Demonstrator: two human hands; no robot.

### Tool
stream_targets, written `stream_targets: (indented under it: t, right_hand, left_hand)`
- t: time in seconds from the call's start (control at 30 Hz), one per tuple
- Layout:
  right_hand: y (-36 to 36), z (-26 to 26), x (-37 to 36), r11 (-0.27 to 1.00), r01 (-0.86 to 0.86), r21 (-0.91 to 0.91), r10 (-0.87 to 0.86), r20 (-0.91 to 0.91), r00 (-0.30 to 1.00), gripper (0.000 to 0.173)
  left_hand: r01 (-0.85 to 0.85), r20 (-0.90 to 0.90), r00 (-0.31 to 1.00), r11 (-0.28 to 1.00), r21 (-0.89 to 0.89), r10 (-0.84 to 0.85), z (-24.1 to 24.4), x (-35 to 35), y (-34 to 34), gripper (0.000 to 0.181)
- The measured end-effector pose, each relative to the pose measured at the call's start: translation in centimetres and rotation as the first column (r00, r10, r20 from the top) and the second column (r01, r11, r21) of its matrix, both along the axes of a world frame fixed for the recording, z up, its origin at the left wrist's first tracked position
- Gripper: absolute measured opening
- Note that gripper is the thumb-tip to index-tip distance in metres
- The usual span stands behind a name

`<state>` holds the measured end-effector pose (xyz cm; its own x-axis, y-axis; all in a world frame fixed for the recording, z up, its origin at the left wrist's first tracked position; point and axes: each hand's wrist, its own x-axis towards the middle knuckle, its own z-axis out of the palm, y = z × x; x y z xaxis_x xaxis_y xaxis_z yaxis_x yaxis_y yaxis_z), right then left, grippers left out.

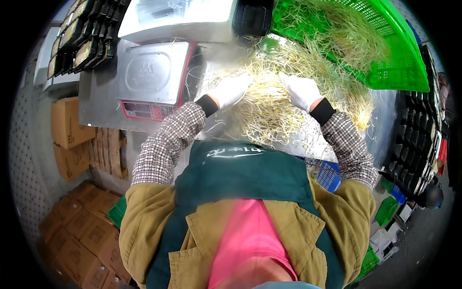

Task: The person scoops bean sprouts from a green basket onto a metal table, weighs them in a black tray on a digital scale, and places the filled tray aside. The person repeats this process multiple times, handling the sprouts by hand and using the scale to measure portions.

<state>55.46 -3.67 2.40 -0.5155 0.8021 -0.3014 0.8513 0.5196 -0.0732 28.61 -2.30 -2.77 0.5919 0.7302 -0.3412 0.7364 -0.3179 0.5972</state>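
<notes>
A loose heap of bean sprouts spreads over the metal table before me. My left hand, in a white glove, touches the left side of a bundle of sprouts. On the bundle's right side is my right hand, also gloved in white. Glare blurs the fingertips, so whether either hand grips the sprouts cannot be told. A green perforated plastic crate lies tilted at the upper right, with more sprouts spilling out of it. Left of the heap sits a digital scale with a bare metal platform.
Stacks of packed black trays stand at the upper left; more black trays are at the right. A black plastic tray is beside the crate. Cardboard boxes and a wooden pallet lie left of the metal table.
</notes>
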Motion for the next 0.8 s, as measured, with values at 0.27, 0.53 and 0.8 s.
stream_targets:
  t: [0.27,0.53,0.8]
  right_hand:
    - [0.4,5.1,7.1,0.977,0.215,0.011,-0.214,0.139,0.967,0.027]
    - [2.4,6.1,1.7,0.932,0.353,-0.083,-0.347,-0.483,0.804,0.073]
    - [6.7,-5.4,-7.6,0.944,0.182,-0.274,-0.192,-0.011,0.981,0.121]
  left_hand:
    - [0.095,-0.033,0.995,0.995,-0.024,-0.096,-3.0,-0.5,0.6,0.044]
    - [0.179,-0.240,0.966,0.914,0.365,-0.093,-1.6,-2.7,-0.8,0.079]
    - [-0.495,0.134,0.844,0.850,-0.179,0.519,-3.9,-7.5,-9.8,0.061]
